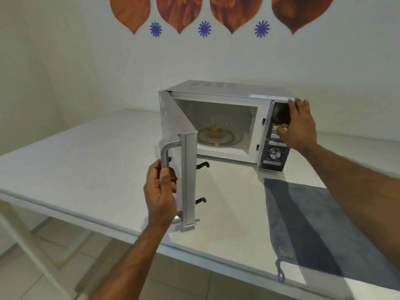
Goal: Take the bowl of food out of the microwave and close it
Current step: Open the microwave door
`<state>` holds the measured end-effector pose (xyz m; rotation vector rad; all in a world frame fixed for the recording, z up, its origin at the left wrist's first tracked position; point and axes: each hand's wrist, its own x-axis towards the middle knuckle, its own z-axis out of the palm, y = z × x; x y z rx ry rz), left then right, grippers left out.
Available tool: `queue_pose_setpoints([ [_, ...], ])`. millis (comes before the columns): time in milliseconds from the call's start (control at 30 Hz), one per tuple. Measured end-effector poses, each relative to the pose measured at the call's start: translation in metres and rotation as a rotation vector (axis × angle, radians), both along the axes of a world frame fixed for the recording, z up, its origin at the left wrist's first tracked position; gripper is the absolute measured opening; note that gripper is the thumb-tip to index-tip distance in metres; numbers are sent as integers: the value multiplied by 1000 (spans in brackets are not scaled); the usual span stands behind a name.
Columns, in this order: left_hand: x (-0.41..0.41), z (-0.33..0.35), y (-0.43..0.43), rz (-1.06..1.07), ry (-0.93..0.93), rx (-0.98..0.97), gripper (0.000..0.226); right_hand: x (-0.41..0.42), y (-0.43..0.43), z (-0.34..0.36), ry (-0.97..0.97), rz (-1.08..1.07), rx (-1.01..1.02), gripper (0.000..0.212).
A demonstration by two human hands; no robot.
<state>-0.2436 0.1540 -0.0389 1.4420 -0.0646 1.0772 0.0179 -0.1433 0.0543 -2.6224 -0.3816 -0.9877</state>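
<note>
Microwave (225, 124) sits on a white table (86, 165), back near the wall, door (179, 148) swung wide open twd the person, hinged on the left side. Left hand (161, 191) is wrapped around the lower part of the metal door handle (166, 156), fingers curled behind the bar, thumb pressed on the front, so a firm closed grip on it. Right hand (297, 124) lies flat against the upper part of the control panel (275, 152) at the oven's right front corner, fingers spread and reaching up over the top edge, thumb down by the buttons; palm open, holding nothing, just braced on the casing. Inside the cavity, a small bowl (215, 131) w/ something orange-yellow in it stands at the centre of the glass turntable (218, 138), well apart from both hands. Bowl looks clear-walled but it's blurry, can't tell what the food is. Two black latch hooks stick out of the door's inner edge, one above the other. A grey-blue cloth (313, 224) lies flat on the table in front of and to the right of the oven, under the right forearm, w/ a small loop hanging off the table's near edge. Wall behind has orange leaf-shaped decals (179, 11) and blue star-like ones (204, 28).
</note>
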Motion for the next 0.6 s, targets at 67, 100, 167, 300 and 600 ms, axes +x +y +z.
queue_pose_setpoints([
  [67, -8, -1, 19, 51, 1, -4, 25, 0, 1, 1, 10, -11, 1, 91],
  [100, -11, -1, 28, 73, 2, -4, 24, 0, 2, 1, 15, -17, 3, 91],
  [167, -17, -1, 44, 115, 3, 3, 23, -1, 3, 1, 15, -19, 5, 91],
  [300, -23, -2, 61, 225, 17, 60, 26, -2, 4, 0, 17, -16, 9, 92],
  [600, -36, -11, 56, 393, 13, 10, 21, -4, 7, -1, 18, -41, -1, 95],
])
